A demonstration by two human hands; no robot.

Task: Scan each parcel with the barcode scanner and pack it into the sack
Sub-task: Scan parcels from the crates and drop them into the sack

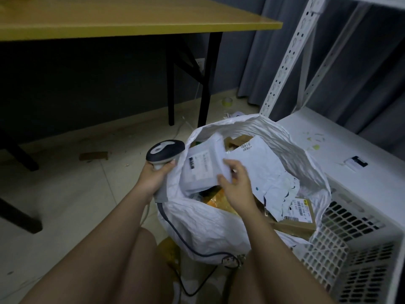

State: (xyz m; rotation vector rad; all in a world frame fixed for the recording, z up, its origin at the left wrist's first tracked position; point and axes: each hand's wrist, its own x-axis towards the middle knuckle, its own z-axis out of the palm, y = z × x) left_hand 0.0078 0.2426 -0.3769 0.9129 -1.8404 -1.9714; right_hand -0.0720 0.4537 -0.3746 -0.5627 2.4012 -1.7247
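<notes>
A white woven sack (210, 222) stands open on the floor between my knees, with several parcels inside. My right hand (235, 183) reaches into its mouth and grips the lower right corner of a white poly-bag parcel (201, 165) with a printed label. That parcel lies tilted on top of the others. A larger white mailer (260, 159) lies beside it, and brown cardboard boxes (236, 140) show at the back. My left hand (156, 174) holds the grey and white barcode scanner (164, 152) by its handle, just outside the sack's left rim. Its cable (175, 229) runs down across the sack.
A white perforated plastic crate (355, 244) stands to the right, holding a brown labelled box (295, 218). Behind it is a white metal shelf (324, 137) with slotted uprights. A wooden table (131, 16) with black legs stands at the back left. Tape roll (228, 101) and scraps lie on the tiled floor.
</notes>
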